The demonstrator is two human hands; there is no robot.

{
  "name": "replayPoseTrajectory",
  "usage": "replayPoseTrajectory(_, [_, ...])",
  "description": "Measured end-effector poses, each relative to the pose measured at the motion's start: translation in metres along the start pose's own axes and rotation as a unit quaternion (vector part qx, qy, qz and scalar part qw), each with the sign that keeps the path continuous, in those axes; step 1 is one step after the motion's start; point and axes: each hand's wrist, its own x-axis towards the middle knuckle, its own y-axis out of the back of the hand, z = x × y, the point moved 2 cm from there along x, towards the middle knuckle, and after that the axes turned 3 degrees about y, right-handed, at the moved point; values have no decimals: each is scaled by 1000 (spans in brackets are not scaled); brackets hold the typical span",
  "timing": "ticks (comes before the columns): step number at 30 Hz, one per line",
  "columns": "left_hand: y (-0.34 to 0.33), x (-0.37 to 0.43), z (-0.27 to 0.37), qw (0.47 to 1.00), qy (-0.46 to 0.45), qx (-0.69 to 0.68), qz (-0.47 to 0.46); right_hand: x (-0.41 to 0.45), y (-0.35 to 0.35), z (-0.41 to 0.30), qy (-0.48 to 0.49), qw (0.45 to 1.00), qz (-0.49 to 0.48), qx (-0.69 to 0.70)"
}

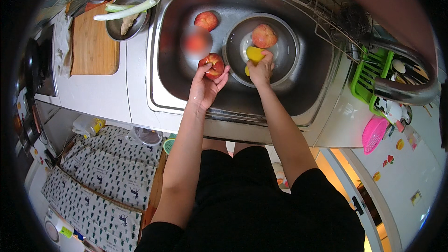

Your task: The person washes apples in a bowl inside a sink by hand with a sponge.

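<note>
My left hand [207, 85] holds a red peach or nectarine [212, 66] by its lower edge, thumb on top, over the left part of the steel sink [241, 1]. Two more red fruits lie above it in the basin, one rosy [206, 21] and one blurred [196, 42]. With my right hand [260, 70] I grip a yellow sponge or cloth [255, 54] inside a round metal bowl [296, 50]. Another rosy peach [264, 36] sits in that bowl, just above the yellow piece.
Left of the sink are a wooden cutting board [94, 49] and a small metal bowl [113, 29] with a scallion stalk [129, 11] and ginger [128, 23]. Rightward stand a curved faucet [402, 91], a wire rack [329, 21], a green drainer [367, 73] and a pink basket [374, 134].
</note>
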Motion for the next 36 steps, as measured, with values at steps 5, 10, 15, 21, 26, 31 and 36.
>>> replayPoseTrajectory(5, [-4,-5,0,1000,2,-8,-24,-4,-7,0,-36,964,-5,-265])
replayPoseTrajectory(10, [0,-1,2,997,7,-34,-74,8,-5,13,35,953,-23,-300])
replayPoseTrajectory(15, [0,0,-1,994,19,-61,-87,1,-6,10,-47,975,-82,200])
replayPoseTrajectory(21, [17,3,-2,978,58,-102,-174,-54,21,-97,97,967,-91,215])
replayPoseTrajectory(26, [-19,-10,-17,999,-24,-20,-21,-83,26,-141,247,968,-16,-41])
replayPoseTrajectory(31, [-29,-19,-27,999,-32,11,-16,-69,21,-138,312,950,-1,-5])
replayPoseTrajectory(36, [-24,-22,-30,993,5,113,31,-35,22,-127,50,973,-118,190])
